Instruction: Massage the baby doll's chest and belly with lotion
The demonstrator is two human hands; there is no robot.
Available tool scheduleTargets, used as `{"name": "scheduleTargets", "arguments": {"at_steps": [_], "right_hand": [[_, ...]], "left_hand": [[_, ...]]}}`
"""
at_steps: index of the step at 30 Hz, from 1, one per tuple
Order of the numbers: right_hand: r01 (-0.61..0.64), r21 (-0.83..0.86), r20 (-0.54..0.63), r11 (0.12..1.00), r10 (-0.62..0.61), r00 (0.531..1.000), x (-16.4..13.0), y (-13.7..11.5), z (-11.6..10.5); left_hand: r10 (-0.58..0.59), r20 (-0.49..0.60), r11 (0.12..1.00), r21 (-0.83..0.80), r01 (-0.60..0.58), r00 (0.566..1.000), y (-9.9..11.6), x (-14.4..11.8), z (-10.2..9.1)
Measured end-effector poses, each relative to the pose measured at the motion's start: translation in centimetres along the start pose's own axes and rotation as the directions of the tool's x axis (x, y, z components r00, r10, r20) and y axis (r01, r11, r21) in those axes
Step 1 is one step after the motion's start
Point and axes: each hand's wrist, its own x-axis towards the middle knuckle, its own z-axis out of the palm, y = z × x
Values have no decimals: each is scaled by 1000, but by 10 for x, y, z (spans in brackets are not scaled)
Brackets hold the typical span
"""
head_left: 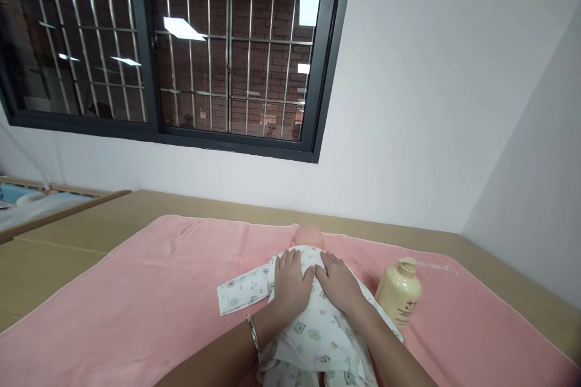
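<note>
A baby doll (309, 236) in a white printed outfit (313, 332) lies with its bald head away from me; no face shows. My left hand (292, 281) rests flat on the upper left of the outfit, fingers stretched out. Beside it, my right hand (339, 281) lies flat on the upper right, thumb close to the left thumb. One sleeve (242, 289) of the outfit spreads out to the left. A cream pump bottle (399, 293) stands right of the doll, near my right forearm.
A pink towel (149, 296) lies under the doll and bottle, over a tan tabletop (91, 224). Behind rises a white wall (408, 103) with a dark-framed barred window (158, 133). At the far left is a wooden-edged bed or crib (45, 199) with blue and white cloth.
</note>
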Motion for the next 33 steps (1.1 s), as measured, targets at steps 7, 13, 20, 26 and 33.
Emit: {"name": "scheduleTargets", "arguments": {"at_steps": [7,13,20,26,33], "right_hand": [[29,-69,-9,997,-30,1000,-9,-17,1],[-63,-62,72,996,67,995,-10,-16,-13],[6,-13,25,1000,-6,1000,3,1,3],[20,-28,2,999,-20,1000,0,0,5],[4,-57,42,998,-2,999,-2,-2,3]], "left_hand": [[188,-108,973,-113,-200,976,-2,-9,-2],[32,-65,999,-14,-33,997,3,-7,-6],[-8,23,1000,11,7,1000,7,-1,-7],[9,10,1000,19,-9,1000,6,-1,-7],[13,14,1000,26,-13,1000,8,-1,-9]]}}
